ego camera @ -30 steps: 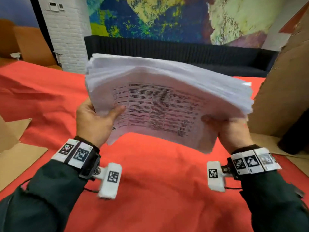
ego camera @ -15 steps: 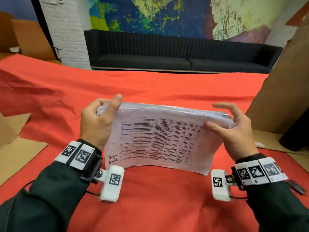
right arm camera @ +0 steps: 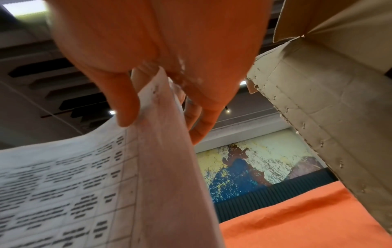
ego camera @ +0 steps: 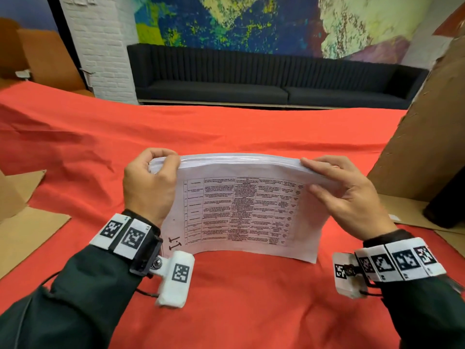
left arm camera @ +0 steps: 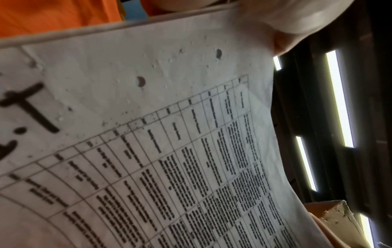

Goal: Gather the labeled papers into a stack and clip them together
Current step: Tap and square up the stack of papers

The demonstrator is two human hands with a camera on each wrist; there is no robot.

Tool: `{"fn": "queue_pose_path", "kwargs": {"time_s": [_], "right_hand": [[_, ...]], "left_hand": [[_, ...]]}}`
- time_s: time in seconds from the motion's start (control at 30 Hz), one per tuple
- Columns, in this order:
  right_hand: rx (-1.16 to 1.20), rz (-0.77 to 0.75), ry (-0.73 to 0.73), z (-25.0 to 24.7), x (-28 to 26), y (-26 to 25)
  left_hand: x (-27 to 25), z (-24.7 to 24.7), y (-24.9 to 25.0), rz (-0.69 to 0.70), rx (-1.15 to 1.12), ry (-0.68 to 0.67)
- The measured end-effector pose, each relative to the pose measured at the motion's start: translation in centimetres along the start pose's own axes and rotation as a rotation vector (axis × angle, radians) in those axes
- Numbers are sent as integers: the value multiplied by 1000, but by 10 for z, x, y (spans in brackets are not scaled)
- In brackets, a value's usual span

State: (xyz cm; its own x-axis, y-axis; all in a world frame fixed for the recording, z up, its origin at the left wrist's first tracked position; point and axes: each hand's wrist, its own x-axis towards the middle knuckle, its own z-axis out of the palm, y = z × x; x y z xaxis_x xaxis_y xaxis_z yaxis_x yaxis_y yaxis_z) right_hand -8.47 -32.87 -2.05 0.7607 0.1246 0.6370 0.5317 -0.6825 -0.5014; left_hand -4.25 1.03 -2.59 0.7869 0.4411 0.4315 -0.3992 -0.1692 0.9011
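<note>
Papers (ego camera: 241, 205) stand upright, left hand (ego camera: 148, 185) and right hand (ego camera: 349, 200) gripping the ends.

i'm looking at a table draped in a wrinkled red cloth (ego camera: 226, 132). flat cardboard sheets (ego camera: 27, 230) are lying at nine o'clock, a tall cardboard box (ego camera: 427, 137) is standing at two o'clock.
</note>
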Motion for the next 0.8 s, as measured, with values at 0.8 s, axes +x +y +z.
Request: {"fn": "queue_pose_path", "kwargs": {"time_s": [0.8], "right_hand": [[912,347,169,32,-6,33]], "left_hand": [[-8,-21,-34,-43,-232,-377]]}}
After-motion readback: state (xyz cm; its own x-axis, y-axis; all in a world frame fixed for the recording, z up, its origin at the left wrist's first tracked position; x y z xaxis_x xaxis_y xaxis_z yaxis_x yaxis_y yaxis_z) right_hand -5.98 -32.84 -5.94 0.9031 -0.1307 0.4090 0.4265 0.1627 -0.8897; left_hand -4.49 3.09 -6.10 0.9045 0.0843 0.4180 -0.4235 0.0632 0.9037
